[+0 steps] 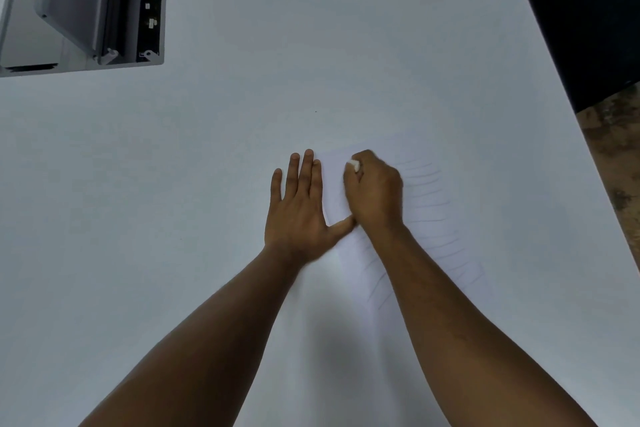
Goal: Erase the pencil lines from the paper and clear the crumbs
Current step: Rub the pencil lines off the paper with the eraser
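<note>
A white sheet of paper lies on the white table, right of centre, with several faint pencil lines running across its right and lower parts. My left hand lies flat with fingers spread on the paper's left edge, pressing it down. My right hand is closed around a small white eraser, whose tip pokes out at the top of the fist and touches the paper near its upper left corner. The strip of paper between my hands looks free of lines. My right forearm covers the middle of the sheet.
A grey metal device with an open dark compartment stands at the far left corner of the white table. The table's right edge runs diagonally; beyond it lie a dark surface and mottled brown floor.
</note>
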Motion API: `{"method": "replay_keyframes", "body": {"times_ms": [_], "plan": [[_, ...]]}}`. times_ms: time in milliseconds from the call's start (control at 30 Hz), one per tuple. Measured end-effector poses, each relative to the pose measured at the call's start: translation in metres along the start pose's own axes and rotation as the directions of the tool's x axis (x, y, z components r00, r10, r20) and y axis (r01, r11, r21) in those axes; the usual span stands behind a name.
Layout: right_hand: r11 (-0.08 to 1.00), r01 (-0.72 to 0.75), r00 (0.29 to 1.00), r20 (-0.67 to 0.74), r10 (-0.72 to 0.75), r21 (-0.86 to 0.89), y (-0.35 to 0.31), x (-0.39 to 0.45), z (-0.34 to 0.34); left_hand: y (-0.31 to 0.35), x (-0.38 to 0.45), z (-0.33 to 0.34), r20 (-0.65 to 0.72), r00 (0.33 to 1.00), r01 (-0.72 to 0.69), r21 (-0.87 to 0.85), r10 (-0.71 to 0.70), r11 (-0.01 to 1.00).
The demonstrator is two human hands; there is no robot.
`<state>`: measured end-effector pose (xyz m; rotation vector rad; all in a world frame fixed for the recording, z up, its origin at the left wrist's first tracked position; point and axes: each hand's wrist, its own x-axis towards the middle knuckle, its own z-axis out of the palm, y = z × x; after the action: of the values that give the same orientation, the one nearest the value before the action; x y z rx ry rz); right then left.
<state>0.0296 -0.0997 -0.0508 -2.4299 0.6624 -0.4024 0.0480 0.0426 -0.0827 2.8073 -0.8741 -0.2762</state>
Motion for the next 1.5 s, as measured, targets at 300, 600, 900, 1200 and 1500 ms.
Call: {"method": "replay_keyframes", "body": {"times_ms": [300,600,900,1200,1500], "plan": [[0.901,-0.275,0.955,-0.013,0.296,0.336,0.021,-0.001,-0.025,0.005,0.001,-0.007,0.048,0.998,0.029,-0.01,-0.029,1.0],[0.962,-0.228,0.971,0.101,0.215,0.148,0.021,0.004,-0.022,0.02,0.04,-0.004,0.039,0.984,-0.175,-0.031,0.176,0.984],[0.995,-0.036,0.994,0.102,0.045,-0.089,0.016,0.014,-0.012,0.02,0.039,-0.004,0.06,0.98,-0.191,0.02,0.189,0.981],[0.98,-0.103,0.987,-0.138,0.08,-0.169,0.085,0.037,-0.055,0.024,0.038,-0.006,0.065,0.987,-0.146,0.01,0.146,0.989],[0.987,0.115,0.99,0.09,-0.106,-0.11,0.026,0.005,-0.01,0.02,0.038,-0.003,0.046,0.98,-0.195,0.049,0.193,0.98]]}}
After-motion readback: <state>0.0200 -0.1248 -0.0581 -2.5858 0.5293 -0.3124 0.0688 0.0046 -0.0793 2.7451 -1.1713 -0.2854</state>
